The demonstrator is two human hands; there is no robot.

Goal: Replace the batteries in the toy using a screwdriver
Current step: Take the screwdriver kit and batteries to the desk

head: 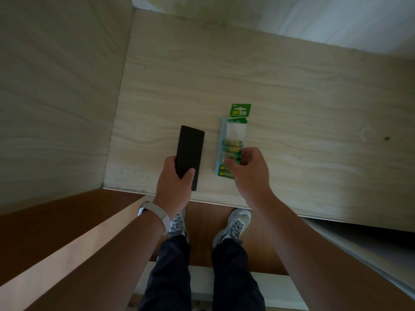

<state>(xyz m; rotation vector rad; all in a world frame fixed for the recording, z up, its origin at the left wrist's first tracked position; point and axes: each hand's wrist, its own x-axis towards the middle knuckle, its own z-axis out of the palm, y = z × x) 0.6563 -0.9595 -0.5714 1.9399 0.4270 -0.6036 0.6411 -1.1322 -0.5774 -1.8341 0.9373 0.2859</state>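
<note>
A pale band [155,213] is worn at the wrist of the left hand [174,176], whose fingers and thumb are wrapped round the near end of the toy [190,149], a flat, matte black, sharp-cornered slab just left of the pack [233,131]. The pack, a glossy green-and-white strip with clear film, is laid on the pale wood-grain table [292,97] and pinched at its batteries [232,147] by the curled right hand [249,169].

Plain indoor room, wood-grain desk [269,75], brown floor [206,223]
</note>
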